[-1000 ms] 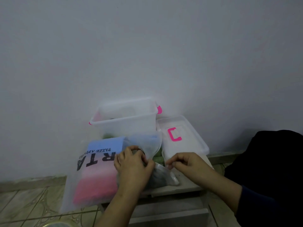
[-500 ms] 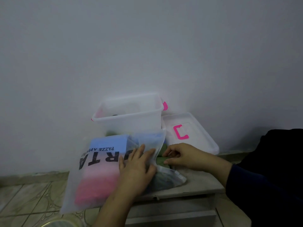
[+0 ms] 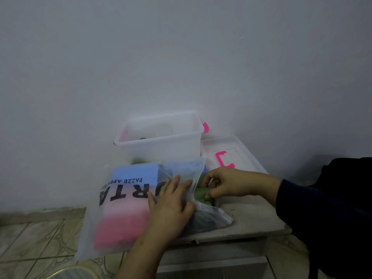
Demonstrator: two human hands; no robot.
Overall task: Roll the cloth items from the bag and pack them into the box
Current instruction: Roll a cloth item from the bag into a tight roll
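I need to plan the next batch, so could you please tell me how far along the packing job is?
Early on. Done: the clear plastic box with pink latches stands open, its lid beside it; only something small and dark shows inside. In hand: the left hand presses the frosted plastic bag while the right hand has a grip on a green cloth at its mouth. Left: blue, pink and dark cloths remain bagged.

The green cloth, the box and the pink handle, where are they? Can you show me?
green cloth (image 3: 202, 195): head view, on the bare part by the bag's mouth.
box (image 3: 161, 151): head view, on its front wall.
pink handle (image 3: 221, 159): head view, on its long bar.
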